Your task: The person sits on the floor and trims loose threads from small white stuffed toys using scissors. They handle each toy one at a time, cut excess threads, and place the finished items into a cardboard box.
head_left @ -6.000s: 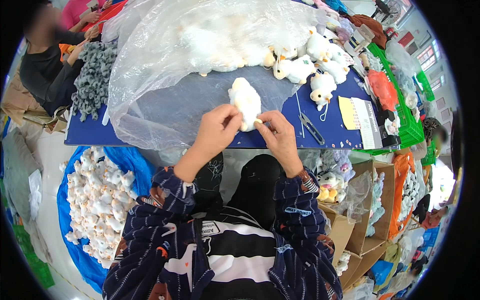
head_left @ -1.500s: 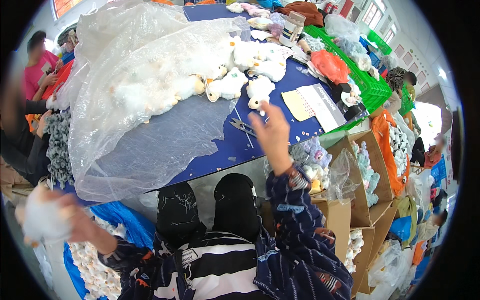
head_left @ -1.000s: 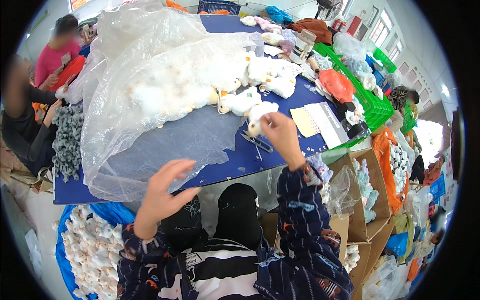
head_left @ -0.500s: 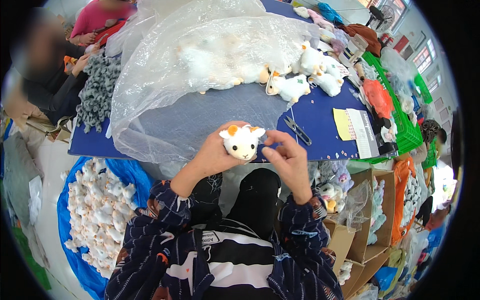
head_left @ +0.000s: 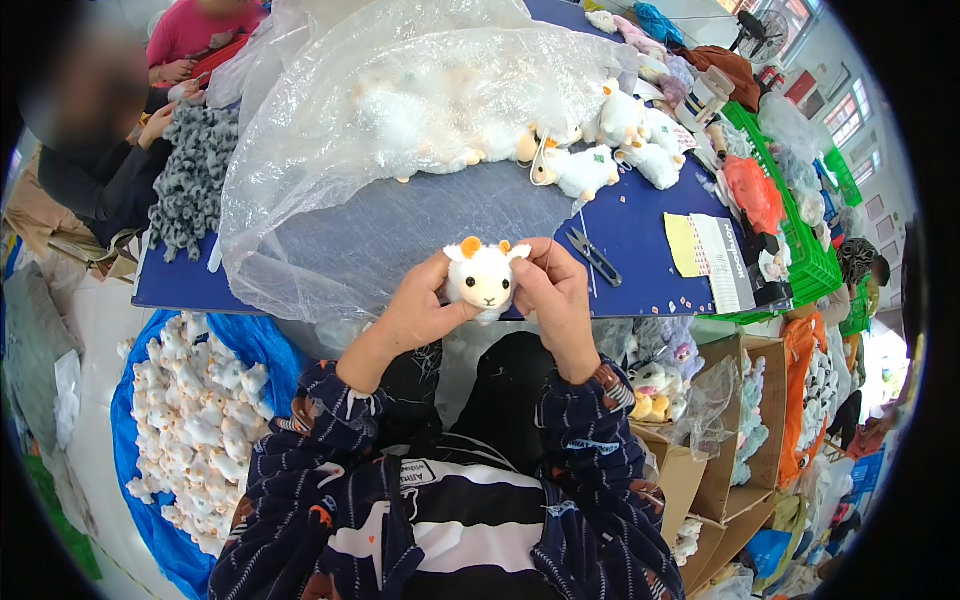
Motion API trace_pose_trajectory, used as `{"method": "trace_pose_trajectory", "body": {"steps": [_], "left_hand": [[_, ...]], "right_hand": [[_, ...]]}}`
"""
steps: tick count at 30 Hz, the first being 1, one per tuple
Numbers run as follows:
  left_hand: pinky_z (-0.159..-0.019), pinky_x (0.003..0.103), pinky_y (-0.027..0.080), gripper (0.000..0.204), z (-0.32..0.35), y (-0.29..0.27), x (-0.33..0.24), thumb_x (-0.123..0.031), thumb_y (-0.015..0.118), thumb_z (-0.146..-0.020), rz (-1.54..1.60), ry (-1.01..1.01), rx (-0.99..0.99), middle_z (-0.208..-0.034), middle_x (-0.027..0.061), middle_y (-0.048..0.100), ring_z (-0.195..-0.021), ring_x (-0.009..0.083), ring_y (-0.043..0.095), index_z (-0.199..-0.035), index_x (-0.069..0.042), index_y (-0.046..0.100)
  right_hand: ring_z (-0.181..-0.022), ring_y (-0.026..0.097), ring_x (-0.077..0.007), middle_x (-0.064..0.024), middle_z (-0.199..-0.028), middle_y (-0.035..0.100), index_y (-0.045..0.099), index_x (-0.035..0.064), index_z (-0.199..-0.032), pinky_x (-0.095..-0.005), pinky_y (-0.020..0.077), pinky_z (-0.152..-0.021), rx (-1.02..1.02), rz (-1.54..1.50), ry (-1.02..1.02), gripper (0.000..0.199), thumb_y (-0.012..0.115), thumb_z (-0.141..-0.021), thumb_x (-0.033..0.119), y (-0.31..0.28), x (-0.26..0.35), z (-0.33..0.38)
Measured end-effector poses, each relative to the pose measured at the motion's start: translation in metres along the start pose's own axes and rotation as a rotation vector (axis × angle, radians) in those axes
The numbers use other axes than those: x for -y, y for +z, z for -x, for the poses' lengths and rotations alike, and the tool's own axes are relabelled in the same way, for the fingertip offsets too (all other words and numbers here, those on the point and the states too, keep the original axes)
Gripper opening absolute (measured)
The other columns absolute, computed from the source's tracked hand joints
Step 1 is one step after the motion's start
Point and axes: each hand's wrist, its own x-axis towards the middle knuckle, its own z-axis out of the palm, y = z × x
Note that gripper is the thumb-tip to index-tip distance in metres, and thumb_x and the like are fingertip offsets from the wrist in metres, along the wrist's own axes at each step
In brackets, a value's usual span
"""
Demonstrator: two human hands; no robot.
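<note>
A small white plush goat (head_left: 487, 284) with orange horns and black eyes is held up in front of me, just over the table's near edge. My left hand (head_left: 412, 308) is closed round its left side, thumb under the chin. My right hand (head_left: 560, 300) pinches at the ear on the right; a thin needle or thread may be in the fingers, too fine to be sure. Thread snips (head_left: 594, 259) lie on the table beyond my right hand. More white plush goats (head_left: 582, 174) lie farther back, partly under a clear plastic sheet (head_left: 300, 150).
A blue bag (head_left: 128, 400) full of white plush pieces stands at lower left. Grey curly plush (head_left: 193, 180) is heaped at the table's left end, by two people. Notepads (head_left: 722, 262) lie at right. Cardboard boxes (head_left: 725, 440) and a green crate (head_left: 815, 270) stand on the right.
My right hand has closed in from beside the goat and now touches its ear. The goat's head has turned to face me more squarely, and my left grip has shifted.
</note>
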Motion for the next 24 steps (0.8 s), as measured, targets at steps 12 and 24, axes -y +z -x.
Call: {"method": "trace_pose_trajectory", "body": {"steps": [12,24], "left_hand": [[-0.072,0.025,0.051,0.035,-0.009,0.004,-0.002,-0.024,0.073,-0.084,0.120,-0.105,-0.201,-0.092,0.0074,0.068,-0.084,0.0096,0.062,-0.105,0.002,0.065],[-0.069,0.026,0.050,0.032,-0.017,-0.008,-0.013,-0.024,0.064,-0.090,0.026,0.012,-0.382,-0.094,0.0094,0.066,-0.081,0.0122,0.061,-0.109,0.002,0.063]], "right_hand": [[-0.065,0.064,-0.0208,-0.0075,-0.091,0.060,0.063,0.0089,-0.114,-0.0305,0.0505,-0.053,0.050,1.163,-0.621,0.042,0.076,-0.073,0.010,0.012,-0.005,0.032],[-0.066,0.063,-0.0237,-0.0085,-0.091,0.060,0.066,0.0083,-0.103,-0.0307,0.0522,-0.056,0.019,1.032,-0.727,0.033,0.071,-0.071,0.001,0.007,-0.032,0.019]]}}
